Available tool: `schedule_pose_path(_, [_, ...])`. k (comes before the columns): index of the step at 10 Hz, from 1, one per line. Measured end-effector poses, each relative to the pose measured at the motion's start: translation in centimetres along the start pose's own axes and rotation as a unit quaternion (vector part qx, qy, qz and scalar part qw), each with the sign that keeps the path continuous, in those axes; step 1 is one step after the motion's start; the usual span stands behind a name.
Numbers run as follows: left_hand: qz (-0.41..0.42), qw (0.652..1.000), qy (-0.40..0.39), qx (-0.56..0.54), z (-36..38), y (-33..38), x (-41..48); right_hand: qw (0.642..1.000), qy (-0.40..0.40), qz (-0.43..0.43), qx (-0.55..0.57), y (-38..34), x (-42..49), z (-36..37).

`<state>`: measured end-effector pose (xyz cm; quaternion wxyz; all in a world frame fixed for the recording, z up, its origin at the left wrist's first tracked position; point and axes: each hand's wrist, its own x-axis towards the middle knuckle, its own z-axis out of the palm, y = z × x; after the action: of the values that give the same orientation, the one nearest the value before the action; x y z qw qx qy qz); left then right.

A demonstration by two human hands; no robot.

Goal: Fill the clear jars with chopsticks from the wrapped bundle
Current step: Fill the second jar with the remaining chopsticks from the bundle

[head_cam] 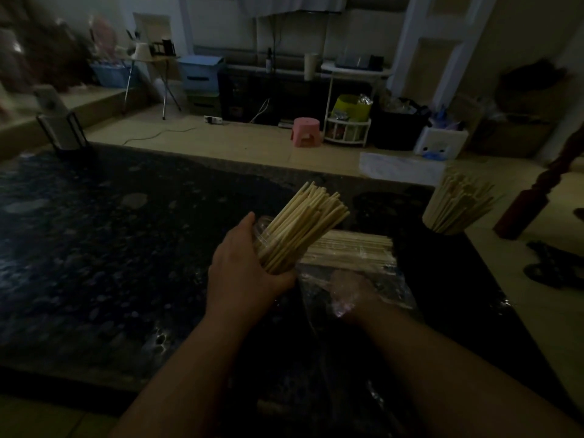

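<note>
While left grip curls round one jar, right grip unclear; second jar, one bundle.

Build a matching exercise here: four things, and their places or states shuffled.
1. nearest clear jar of pale wooden chopsticks
2. second clear jar packed with chopsticks
3. flat plastic-wrapped chopstick bundle
4. small pink plastic stool

A. on the floor
B. tilted, gripped by the left hand
C. lying flat on the dark table
D. standing by the table's right edge

Pairs: 1-B, 2-D, 3-C, 4-A
</note>
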<state>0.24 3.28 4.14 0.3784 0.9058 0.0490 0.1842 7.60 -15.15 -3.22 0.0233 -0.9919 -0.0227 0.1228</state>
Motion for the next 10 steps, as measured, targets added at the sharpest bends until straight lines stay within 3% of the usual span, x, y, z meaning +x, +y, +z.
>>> schedule_pose_path(5, [0.004, 0.999, -0.001, 0.032, -0.7, 0.7, -1.1, 0.994, 0.058, -0.088, 0.019, 0.0, -7.2, 0.7])
schedule_pose_path(6, [0.006, 0.999, 0.002, 0.041, -0.8, 0.9, -1.5, 0.996, 0.044, -0.082, -0.013, 0.5, -8.7, 0.3])
schedule_pose_path(8, [0.007, 0.999, -0.004, 0.034, -1.1, 1.7, -2.5, 0.993, -0.036, -0.106, 0.028, 0.7, -12.3, -2.4])
schedule_pose_path(10, [0.011, 0.999, -0.010, 0.034, -1.0, 1.8, -3.3, 0.992, 0.059, -0.106, 0.035, 1.8, -14.4, -6.1])
